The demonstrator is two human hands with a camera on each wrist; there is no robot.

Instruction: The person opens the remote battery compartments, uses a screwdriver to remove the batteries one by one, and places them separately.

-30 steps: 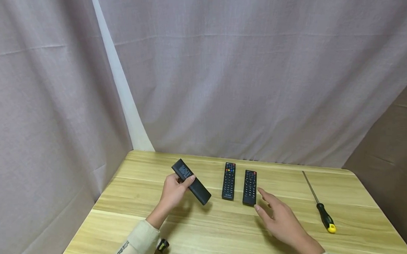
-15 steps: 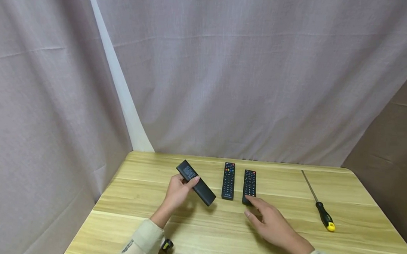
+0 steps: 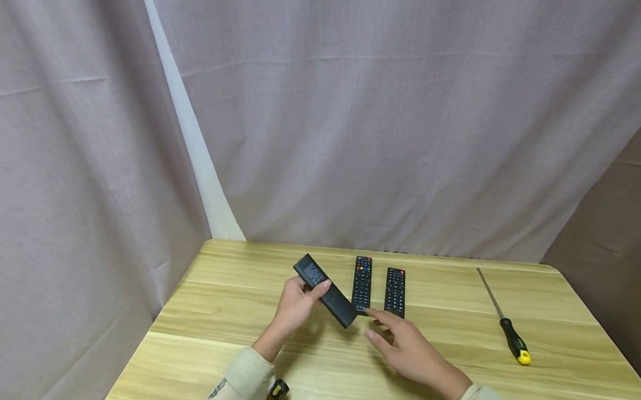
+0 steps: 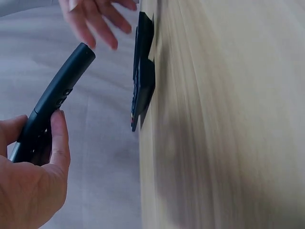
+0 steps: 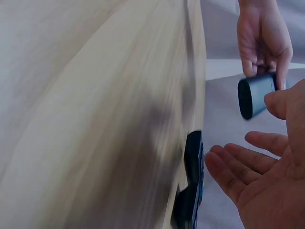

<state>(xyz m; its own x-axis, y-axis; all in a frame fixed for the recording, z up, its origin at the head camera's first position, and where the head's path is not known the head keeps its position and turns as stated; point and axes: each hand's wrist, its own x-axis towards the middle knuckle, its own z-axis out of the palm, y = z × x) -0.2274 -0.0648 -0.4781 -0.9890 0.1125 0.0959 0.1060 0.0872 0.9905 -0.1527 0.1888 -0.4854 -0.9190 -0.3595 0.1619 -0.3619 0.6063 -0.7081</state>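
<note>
My left hand (image 3: 294,305) grips a black remote control (image 3: 334,299) above the table, its labelled back turned up and its lower end slanting to the right. The left wrist view shows the thumb and fingers round this remote (image 4: 57,90). Close to the remote's lower end is my right hand (image 3: 408,350), its fingers relaxed and spread, holding nothing. In the right wrist view the right hand (image 5: 267,171) stays apart from the held remote (image 5: 259,95). Two more remotes, one with coloured buttons (image 3: 362,284) and one to its right (image 3: 395,291), lie face up, partly behind the right fingertips.
A screwdriver (image 3: 514,339) with a black and yellow handle lies on the right of the wooden table (image 3: 200,313). Grey curtains (image 3: 386,137) hang behind and beside the table. A small black and yellow object (image 3: 279,390) is by the left cuff.
My left hand has moved right with the remote in it. The right hand has moved left, past the right-hand remote, towards the held one. Both remotes on the table stay put.
</note>
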